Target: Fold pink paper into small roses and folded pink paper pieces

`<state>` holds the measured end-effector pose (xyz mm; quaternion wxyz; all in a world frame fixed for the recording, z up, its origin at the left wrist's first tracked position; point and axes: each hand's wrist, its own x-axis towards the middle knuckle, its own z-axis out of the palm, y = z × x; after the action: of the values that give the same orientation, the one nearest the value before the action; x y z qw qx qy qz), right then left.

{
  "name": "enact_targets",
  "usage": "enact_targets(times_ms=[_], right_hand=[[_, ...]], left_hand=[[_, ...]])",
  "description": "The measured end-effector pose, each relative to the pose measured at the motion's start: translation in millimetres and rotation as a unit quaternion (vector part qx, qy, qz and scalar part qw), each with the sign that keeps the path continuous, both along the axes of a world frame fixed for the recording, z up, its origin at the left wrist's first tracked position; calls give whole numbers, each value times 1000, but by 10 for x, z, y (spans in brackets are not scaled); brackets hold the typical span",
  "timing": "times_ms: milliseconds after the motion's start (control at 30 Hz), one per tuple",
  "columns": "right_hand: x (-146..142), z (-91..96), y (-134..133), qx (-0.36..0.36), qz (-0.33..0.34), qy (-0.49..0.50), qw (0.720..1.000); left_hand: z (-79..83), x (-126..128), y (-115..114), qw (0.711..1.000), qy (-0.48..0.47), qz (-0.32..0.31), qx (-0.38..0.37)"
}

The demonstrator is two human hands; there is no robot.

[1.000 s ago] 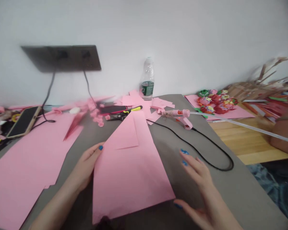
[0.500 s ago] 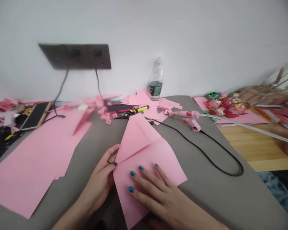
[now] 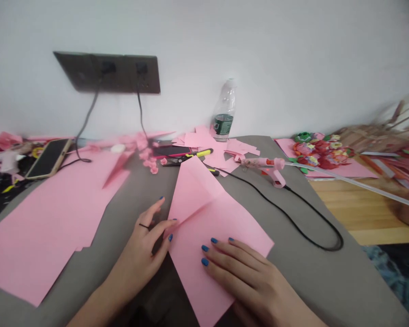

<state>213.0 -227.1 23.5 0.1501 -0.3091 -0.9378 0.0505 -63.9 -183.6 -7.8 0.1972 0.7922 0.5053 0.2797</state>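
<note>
A sheet of pink paper [image 3: 221,227] lies before me, its upper left part folded over into a slanting flap [image 3: 191,190]. At the sheet's left edge, my left hand [image 3: 148,240] pinches the flap's corner between thumb and a finger, with another finger raised off the paper. My right hand [image 3: 248,277] rests flat on the sheet's lower right, fingers stretched out, palm down. The sheet's lower end runs over the table's near edge. Scissors [image 3: 187,156] with yellow-and-black handles lie just beyond the sheet's far tip.
More pink sheets [image 3: 54,213] and a phone [image 3: 49,158] lie left. A bottle [image 3: 224,113] stands near the wall among paper scraps. A pink glue gun [image 3: 267,165], its black cord looping over the grey table [image 3: 313,277], sits right, near paper flowers [image 3: 322,150].
My left hand's fingers have lifted and spread, leaving a pinch at the flap corner. My right hand and the sheet have shifted slightly right, and the right fingers lie closer together.
</note>
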Motion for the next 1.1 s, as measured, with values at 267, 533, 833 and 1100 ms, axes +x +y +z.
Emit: enact_targets(times_ms=[267,533,833,1100], right_hand=[[128,-189,17,-66,17,-104,992],[21,-63,119,-139,-127,137,973],[-61,-224,544,-119,-269,147,944],[-56,-354,585,-122,-312,131,933]], left_hand=[[-68,-180,-70,977,131,-166,26],[-128,-203,-114,991,57,-123,3],[-162,-110,-41,995,-19,-61,72],[-148,-66,-10,985,0,-92,146]])
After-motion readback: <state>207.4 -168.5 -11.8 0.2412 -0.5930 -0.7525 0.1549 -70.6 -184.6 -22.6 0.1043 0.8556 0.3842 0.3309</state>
